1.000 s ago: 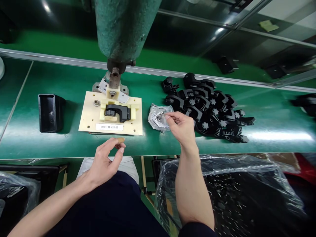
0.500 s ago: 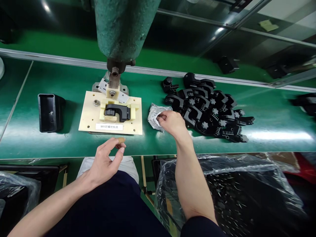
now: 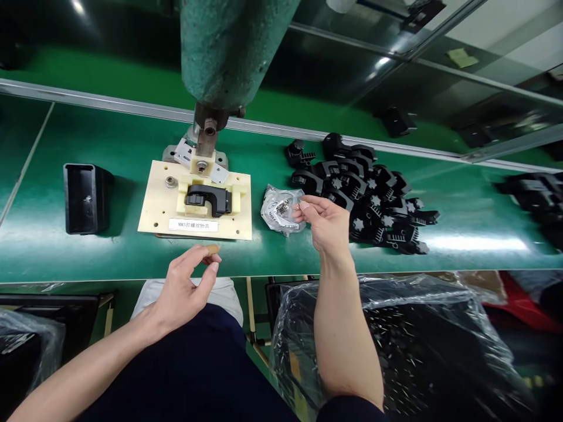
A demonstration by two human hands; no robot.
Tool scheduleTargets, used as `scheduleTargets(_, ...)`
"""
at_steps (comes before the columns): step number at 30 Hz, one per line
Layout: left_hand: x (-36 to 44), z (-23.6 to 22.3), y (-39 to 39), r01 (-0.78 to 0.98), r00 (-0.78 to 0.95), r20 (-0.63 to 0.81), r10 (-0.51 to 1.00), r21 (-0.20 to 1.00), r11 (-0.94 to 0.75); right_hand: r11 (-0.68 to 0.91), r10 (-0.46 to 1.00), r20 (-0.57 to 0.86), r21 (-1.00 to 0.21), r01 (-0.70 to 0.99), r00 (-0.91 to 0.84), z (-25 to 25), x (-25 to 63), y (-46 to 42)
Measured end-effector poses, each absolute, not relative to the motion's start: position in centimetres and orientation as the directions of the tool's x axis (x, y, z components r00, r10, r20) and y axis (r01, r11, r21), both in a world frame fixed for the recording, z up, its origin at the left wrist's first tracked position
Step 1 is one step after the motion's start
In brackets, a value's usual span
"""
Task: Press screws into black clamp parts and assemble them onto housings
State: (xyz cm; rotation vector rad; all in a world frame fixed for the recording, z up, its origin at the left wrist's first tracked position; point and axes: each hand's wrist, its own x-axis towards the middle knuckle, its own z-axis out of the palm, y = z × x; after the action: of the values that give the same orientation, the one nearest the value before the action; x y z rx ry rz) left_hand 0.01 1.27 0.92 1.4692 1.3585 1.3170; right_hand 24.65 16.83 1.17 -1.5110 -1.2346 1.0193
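Two hands: right hand (image 3: 326, 224) pinches at a crinkly clear bag (image 3: 278, 209) of tiny metal screws; left hand (image 3: 187, 285) hovers loosely curled, empty.

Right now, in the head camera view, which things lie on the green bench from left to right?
Black open box → cream fixture plate with a black part clamped in it → small plastic bag of screws → right hand → pile of black plastic parts.
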Motion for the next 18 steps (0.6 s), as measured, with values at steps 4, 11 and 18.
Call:
scheduleTargets(4,0.01,0.99,1.2,0.244,-0.07,0.198,0.978,0.954,-0.176,-0.084,0.982,-0.049,-0.978,0.188,0.183,1.52,24.64,16.3)
scheduleTargets(11,0.16,0.97,1.13,0.244,-0.067,0.206,0.976,0.952,-0.184,-0.044,0.99,-0.013,-0.973,0.226,0.139,1.62,24.7,15.79)
scheduleTargets(18,0.16,0.97,0.97,0.241,-0.067,0.207,0.976,0.953,-0.186,-0.028,0.989,0.014,-0.961,0.276,0.148,1.56,24.65,16.19)
